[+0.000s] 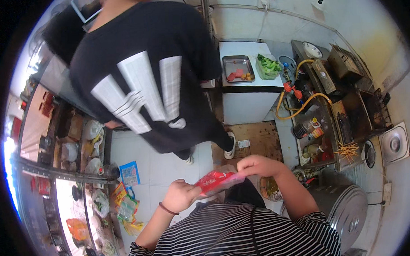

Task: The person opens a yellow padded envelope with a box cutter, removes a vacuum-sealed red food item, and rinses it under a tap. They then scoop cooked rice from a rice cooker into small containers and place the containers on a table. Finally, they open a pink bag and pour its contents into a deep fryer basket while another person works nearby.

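Observation:
A red and clear plastic packet (215, 181) is stretched between my two hands in front of my striped shirt. My left hand (182, 195), with a dark band at its wrist, grips the packet's left end. At the packet's upper right corner, my right hand (255, 166) pinches the edge between thumb and fingers. What the packet holds cannot be made out.
A person in a black T-shirt (149, 72) stands just ahead. A metal tray (239, 80) with food pieces and a container of leafy greens (269, 66) stand on a white cabinet. Shelves (101, 179) line the left; a large metal pot (346, 207) is at right.

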The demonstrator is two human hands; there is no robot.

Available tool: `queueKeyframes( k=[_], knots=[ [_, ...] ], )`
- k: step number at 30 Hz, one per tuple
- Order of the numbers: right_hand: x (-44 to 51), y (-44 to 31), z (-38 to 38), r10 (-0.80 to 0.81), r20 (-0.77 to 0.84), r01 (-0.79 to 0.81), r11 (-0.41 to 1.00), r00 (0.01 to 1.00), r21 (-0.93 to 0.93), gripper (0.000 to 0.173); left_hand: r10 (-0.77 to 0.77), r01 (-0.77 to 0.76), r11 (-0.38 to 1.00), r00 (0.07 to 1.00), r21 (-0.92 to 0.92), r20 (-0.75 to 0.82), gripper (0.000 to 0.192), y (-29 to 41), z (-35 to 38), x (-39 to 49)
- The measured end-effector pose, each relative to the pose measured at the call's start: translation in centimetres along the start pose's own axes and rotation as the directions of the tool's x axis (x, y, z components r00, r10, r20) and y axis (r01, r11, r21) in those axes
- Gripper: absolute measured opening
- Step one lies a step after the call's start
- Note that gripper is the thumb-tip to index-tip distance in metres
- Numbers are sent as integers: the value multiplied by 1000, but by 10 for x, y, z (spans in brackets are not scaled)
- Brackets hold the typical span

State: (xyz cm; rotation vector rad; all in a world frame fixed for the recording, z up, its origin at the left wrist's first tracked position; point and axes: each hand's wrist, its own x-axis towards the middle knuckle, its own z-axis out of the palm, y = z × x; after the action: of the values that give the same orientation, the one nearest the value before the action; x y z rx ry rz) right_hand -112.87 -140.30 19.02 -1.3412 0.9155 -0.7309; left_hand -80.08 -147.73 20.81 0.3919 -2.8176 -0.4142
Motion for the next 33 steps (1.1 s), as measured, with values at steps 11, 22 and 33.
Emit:
queueKeyframes(
  k=[11, 22, 33],
  knots=[
    [292, 91, -267, -338, -656, -61, 860, 675, -506, 10, -339, 350, 920, 936, -174, 91, 25, -125, 57, 164],
    [472, 123, -348, -7, -554, -497, 431, 832, -753, 33, -392, 380, 872, 920, -309, 25, 13, -165, 41, 255],
    [167, 114, -445, 42, -200, -139, 855, 979, -500, 31, -449, 512, 715, 858, -476, 250, 27, -188, 34, 335]
  ],
)
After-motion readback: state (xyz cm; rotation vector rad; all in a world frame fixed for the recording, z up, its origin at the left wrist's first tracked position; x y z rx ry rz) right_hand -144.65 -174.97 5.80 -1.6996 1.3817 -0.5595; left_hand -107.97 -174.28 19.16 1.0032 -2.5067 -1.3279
